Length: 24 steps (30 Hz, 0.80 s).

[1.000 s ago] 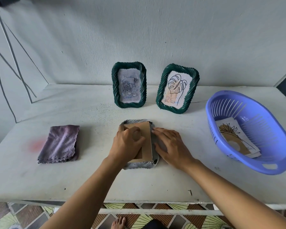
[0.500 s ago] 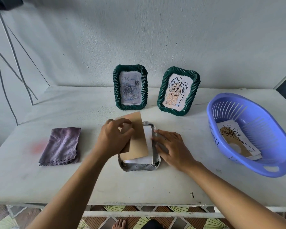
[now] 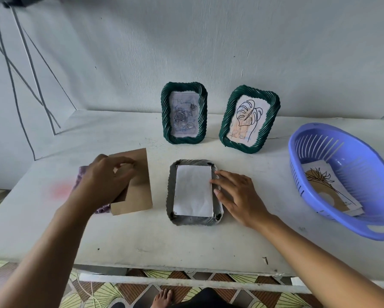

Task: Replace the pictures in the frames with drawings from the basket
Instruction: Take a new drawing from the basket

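Left hand [image 3: 104, 181]: fingers curled, thumb and fingertips pinching the brown backing board [image 3: 140, 192] by its left part, grip closed on it. Right hand [image 3: 237, 196]: fingers straight and spread, holding nothing, fingertips lying on the right rim of the grey frame [image 3: 171, 196]. Nearest, below the table edge: a bare foot [image 3: 163, 296] on the patterned tile floor [image 3: 102, 292]. White table [image 3: 186, 247] next. In the middle row, left to right: a pink stain [image 3: 62, 190], then a purple cloth [image 3: 81, 176] mostly hidden under the left hand and the board; cannot tell if the board touches the cloth. The grey frame lies face down at the centre, just right of the board and apart from it, with a white sheet [image 3: 193, 192] showing blank side up inside it. At the right, a purple basket [image 3: 368, 185] sits well apart from the grey frame, tilted, and holds a stack of drawings [image 3: 326, 190], the top one a line plant on a brown patch. Far row, by the wall: two green frames stand upright, the left green frame [image 3: 165, 112] with a bluish rose picture, the right green frame [image 3: 257, 91] with a leaf outline, angled slightly. Cables [image 3: 15, 90] run down the wall far left.
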{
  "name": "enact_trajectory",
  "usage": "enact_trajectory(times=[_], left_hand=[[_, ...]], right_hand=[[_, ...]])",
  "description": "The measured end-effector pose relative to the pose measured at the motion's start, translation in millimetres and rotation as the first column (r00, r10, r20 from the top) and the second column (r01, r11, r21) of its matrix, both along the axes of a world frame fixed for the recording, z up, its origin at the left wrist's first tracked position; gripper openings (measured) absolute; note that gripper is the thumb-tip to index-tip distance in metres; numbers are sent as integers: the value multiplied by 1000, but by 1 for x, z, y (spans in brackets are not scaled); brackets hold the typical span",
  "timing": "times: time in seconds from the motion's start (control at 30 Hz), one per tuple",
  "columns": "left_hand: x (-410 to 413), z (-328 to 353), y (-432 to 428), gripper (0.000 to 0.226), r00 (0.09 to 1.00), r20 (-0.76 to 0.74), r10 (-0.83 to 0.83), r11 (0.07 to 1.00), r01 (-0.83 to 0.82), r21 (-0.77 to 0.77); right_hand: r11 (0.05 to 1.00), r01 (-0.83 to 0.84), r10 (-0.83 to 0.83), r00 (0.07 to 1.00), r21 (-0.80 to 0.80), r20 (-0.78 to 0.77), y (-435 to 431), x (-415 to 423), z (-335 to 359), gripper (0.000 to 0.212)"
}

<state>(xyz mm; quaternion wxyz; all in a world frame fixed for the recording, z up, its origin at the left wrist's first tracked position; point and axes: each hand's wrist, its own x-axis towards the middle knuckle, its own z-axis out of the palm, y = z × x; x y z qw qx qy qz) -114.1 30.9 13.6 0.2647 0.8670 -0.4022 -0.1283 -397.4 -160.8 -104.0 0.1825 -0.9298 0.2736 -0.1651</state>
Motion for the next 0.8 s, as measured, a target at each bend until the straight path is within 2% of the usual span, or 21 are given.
enact_trajectory(times=[0.1,0.23,0.33,0.6,0.73,0.8], left_hand=[[-14,-20,-8,27,999,31,-34,999,33,25],[-32,-43,-20,35,988,101,-120,985,106,138],[-40,-58,-21,30,993,77,-92,991,83,109],[-46,-78,-11,31,967,236,-99,993,82,79],[-46,-73,-22,29,968,240,-76,992,49,118],[-46,-69,-30,27,965,252,-74,995,54,89]], right_hand=[[1000,-4,4,1000,-14,-9,0,1,1,44],[1000,-3,3,1000,-16,-8,1,2,1,44],[1000,-9,9,1000,-27,-11,0,2,1,43],[999,-18,17,1000,-44,-23,0,0,0,44],[999,-17,17,1000,-39,-17,0,1,0,44],[999,-19,18,1000,-33,-9,0,1,0,45]])
